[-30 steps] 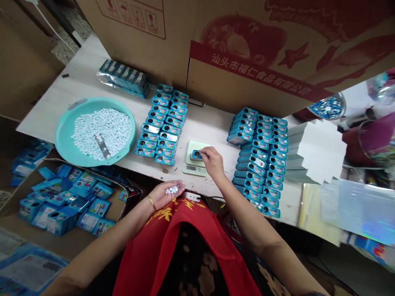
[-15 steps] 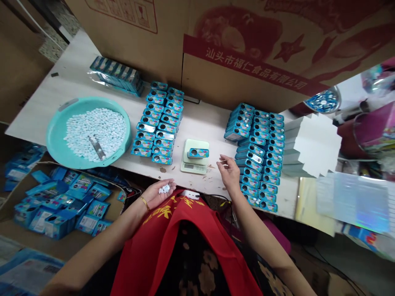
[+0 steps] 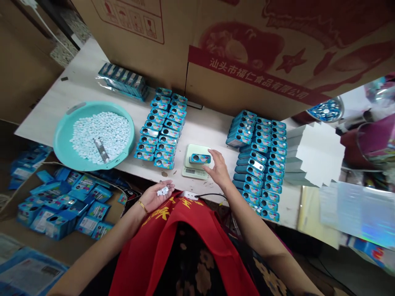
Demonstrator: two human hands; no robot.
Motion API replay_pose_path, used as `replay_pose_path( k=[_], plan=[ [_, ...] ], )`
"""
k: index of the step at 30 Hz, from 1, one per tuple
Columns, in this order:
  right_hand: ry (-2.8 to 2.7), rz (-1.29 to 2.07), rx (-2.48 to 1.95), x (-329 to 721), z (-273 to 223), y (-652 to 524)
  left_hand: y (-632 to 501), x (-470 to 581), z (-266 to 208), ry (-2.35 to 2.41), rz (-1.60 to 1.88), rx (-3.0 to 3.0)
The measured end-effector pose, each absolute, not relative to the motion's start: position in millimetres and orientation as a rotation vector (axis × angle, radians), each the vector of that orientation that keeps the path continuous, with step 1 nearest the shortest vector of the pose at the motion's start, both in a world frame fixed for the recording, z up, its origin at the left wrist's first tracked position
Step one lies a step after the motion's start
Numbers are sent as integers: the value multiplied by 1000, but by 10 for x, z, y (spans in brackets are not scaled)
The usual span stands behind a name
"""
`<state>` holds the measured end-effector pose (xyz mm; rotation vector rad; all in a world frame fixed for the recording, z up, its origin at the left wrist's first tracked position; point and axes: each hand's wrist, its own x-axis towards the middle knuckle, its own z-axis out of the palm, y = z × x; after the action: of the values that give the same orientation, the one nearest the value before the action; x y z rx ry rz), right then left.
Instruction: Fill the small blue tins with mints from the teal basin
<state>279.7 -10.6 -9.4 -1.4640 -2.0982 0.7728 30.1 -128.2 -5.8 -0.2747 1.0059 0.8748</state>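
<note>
Left, I've got a smooth, round turquoise basin (image 3: 63, 131) heaped with white tablets (image 3: 106, 127), flat metal strip (image 3: 101, 150) on them. Double row of glossy boxes (image 3: 159, 130); near it my left grip (image 3: 156, 197), palm up, loosely cupped under white pellets (image 3: 162, 191). Mid worktop (image 3: 212, 125): squarish pale scale (image 3: 196, 172), blue box (image 3: 201, 158) on it. Printed cardboard carton (image 3: 240, 92) blocks the far side. My right grip (image 3: 217, 167): thumb and fingers spread at that box's right end, contact unclear. Right: more box rows (image 3: 256, 164), jagged white card (image 3: 322, 154).
</note>
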Motion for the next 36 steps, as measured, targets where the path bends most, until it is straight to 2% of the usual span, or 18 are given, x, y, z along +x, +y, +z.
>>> replay_pose_path(
  k=[9, 13, 20, 26, 30, 36],
  plan=[
    [-2152, 774, -1311, 2585, 157, -189, -1162, 320, -54, 924, 881, -204],
    [-2430, 926, -1024, 2242, 290, -465, -1012, 495, 5, 838, 844, -85],
    [-2648, 930, -994, 2203, 264, -471, -867, 676, 80, 838, 743, 12],
    [-2318, 758, -1262, 2511, 213, -130, -675, 678, 127, 852, 769, -32],
    [-2429, 613, -1394, 2627, 97, 48, -680, 580, 118, 903, 807, -80],
    [-2563, 633, -1453, 2683, -38, 427, -1026, 300, 59, 1044, 889, -219]
  ],
)
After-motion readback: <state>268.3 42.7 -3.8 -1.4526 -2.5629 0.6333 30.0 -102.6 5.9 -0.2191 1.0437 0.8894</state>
